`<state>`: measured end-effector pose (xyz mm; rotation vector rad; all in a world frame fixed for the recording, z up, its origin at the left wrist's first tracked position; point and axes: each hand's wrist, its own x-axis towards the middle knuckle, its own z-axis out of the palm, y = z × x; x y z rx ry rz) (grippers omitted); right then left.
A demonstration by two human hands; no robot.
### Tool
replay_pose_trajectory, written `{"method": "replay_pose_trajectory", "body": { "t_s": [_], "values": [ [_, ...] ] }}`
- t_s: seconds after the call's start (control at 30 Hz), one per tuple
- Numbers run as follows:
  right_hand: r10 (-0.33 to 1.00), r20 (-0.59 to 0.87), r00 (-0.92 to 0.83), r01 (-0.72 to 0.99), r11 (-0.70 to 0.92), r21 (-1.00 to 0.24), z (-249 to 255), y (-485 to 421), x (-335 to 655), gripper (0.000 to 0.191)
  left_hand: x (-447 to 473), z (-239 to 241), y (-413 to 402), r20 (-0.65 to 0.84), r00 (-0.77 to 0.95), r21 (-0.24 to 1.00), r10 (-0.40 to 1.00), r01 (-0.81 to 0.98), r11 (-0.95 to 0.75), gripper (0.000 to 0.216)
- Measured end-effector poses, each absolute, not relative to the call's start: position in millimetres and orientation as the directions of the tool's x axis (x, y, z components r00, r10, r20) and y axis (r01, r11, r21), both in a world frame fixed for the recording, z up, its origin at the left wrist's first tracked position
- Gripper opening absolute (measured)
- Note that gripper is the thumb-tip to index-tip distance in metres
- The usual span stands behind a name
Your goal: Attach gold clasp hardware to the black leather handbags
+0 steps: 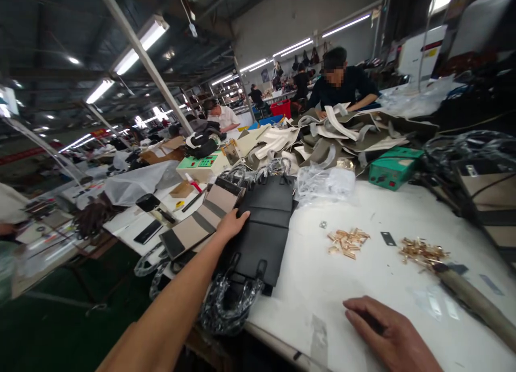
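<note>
My left hand point(231, 224) reaches forward and grips the left edge of a black bag point(264, 227) lying flat on the white table point(342, 275). The bag's handles, wrapped in clear plastic point(228, 302), hang over the near table edge. My right hand point(387, 331) rests on the table near the front edge, fingers curled and pressed down, holding nothing that I can see. Two small heaps of gold metal fittings point(347, 242) point(421, 250) lie ahead of it.
A beige and black bag point(201, 219) lies left of the black one. A green box point(393, 167), crumpled plastic point(324, 184) and piled leather pieces point(334, 133) sit further back. A tool handle point(471, 297) lies at right. Other people work at the far benches.
</note>
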<state>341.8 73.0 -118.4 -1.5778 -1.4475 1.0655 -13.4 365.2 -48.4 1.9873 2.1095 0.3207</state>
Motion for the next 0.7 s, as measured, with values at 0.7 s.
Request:
{"method": "replay_pose_trajectory", "body": {
  "t_s": [0.7],
  "values": [
    [1.000, -0.008, 0.000, 0.327, -0.008, -0.945, -104, 75, 338, 0.027, 75, 17, 377, -0.054, -0.174, 0.783, 0.983, 0.603, 0.150, 0.050]
  ]
}}
